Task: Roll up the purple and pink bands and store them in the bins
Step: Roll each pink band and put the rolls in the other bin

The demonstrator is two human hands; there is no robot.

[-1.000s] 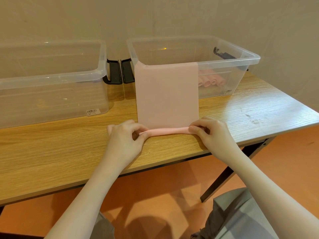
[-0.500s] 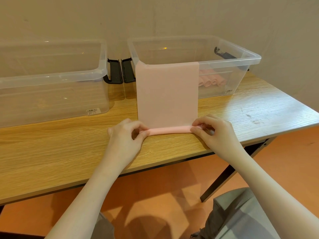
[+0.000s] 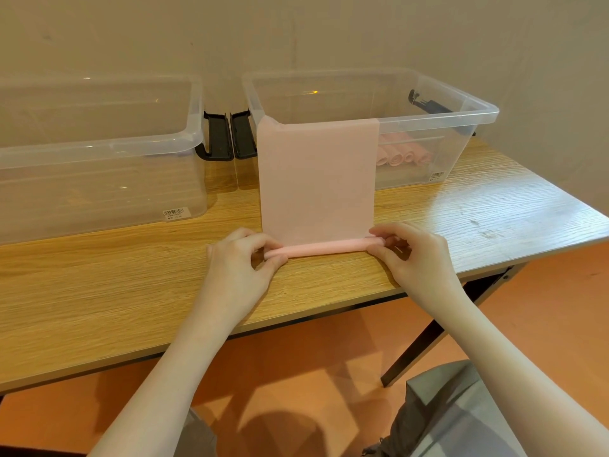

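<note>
A wide pink band (image 3: pixel 316 179) hangs from the front rim of the right clear bin (image 3: pixel 468 123) down onto the wooden table (image 3: pixel 99 291). Its near end is wound into a thin roll lying across the table. My left hand (image 3: pixel 237 258) pinches the roll's left end between thumb and fingers. My right hand (image 3: pixel 408 255) pinches the right end the same way. Several rolled pink bands (image 3: pixel 400 155) lie inside the right bin. No purple band is in view.
A second clear bin (image 3: pixel 99 153) stands at the back left with nothing visible inside. Black lid clips (image 3: pixel 227 136) sit between the two bins. The table's front edge runs just below my hands, with orange floor beneath.
The roll has moved a little away from me, toward the bin, and grown slightly thicker. Both hands followed it.
</note>
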